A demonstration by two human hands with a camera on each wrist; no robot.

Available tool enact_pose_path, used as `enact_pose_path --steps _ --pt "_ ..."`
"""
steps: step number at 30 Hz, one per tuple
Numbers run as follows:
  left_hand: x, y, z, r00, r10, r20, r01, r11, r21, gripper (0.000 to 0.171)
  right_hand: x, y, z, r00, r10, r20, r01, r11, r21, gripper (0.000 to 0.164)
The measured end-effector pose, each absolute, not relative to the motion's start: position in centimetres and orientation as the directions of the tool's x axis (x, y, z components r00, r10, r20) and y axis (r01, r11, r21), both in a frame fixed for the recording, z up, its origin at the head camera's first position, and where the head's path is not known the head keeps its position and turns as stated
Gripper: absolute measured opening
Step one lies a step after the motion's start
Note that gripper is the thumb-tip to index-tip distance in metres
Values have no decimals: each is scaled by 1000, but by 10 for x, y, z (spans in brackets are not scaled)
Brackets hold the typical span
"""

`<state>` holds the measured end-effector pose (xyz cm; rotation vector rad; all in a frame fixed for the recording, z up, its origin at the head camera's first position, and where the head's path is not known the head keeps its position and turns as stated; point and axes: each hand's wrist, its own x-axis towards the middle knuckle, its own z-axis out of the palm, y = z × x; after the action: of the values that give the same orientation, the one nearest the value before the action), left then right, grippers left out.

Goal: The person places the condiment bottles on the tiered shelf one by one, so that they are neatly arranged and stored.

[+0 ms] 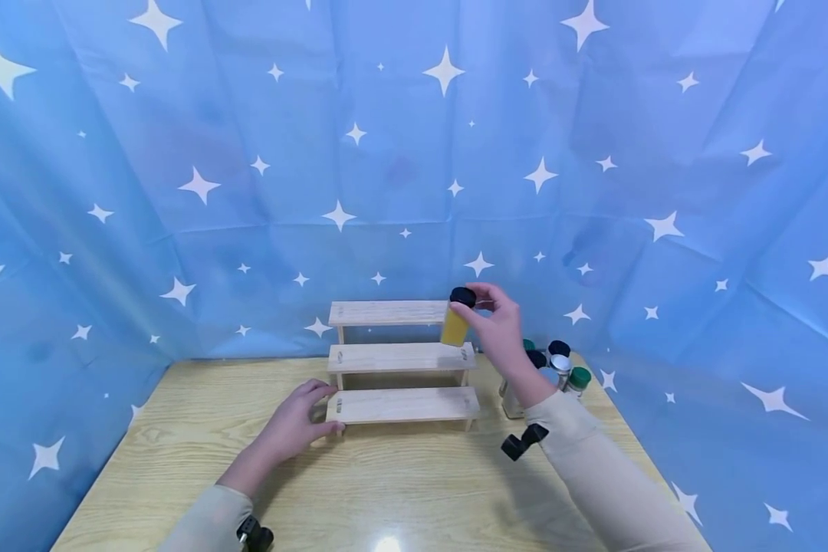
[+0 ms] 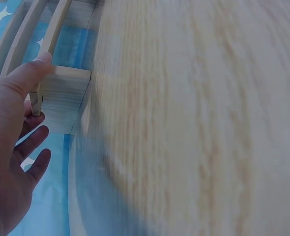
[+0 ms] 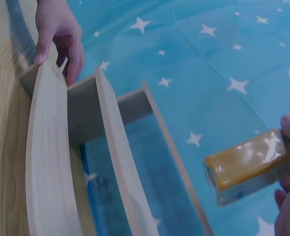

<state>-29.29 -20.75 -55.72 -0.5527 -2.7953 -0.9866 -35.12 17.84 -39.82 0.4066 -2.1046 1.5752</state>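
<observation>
A three-tier wooden shelf rack [image 1: 405, 405] stands at the back of the table. My left hand [image 1: 291, 423] grips the left end of its lowest board, thumb at the front edge and fingertips behind; the left wrist view shows the other fingers spread beside the rack [image 2: 72, 72]. Above the middle tier, near its right end, my right hand [image 1: 500, 326] holds a spice jar [image 1: 455, 328] with a black cap and yellow contents. The jar is slightly tilted and apart from the boards. In the right wrist view the clear-walled jar [image 3: 249, 164] is seen beyond the top tier.
Several more spice jars [image 1: 579, 379], with green, black and silver caps, stand together on the table [image 1: 400, 483] right of the rack, partly hidden by my right forearm. A blue star-patterned curtain [image 1: 400, 176] hangs close behind the rack and along both sides.
</observation>
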Motion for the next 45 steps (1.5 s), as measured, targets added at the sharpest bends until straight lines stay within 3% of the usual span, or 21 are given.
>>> enact_pose_path --steps 28,45 --pt "-296 -210 -557 -920 316 231 391 703 594 75 -423 55 -396 -860 -38 508 -508 142 -849 41" --pt "-296 -210 -559 -915 313 253 403 691 601 74 -435 19 -398 -871 -70 486 -491 131 -861 43"
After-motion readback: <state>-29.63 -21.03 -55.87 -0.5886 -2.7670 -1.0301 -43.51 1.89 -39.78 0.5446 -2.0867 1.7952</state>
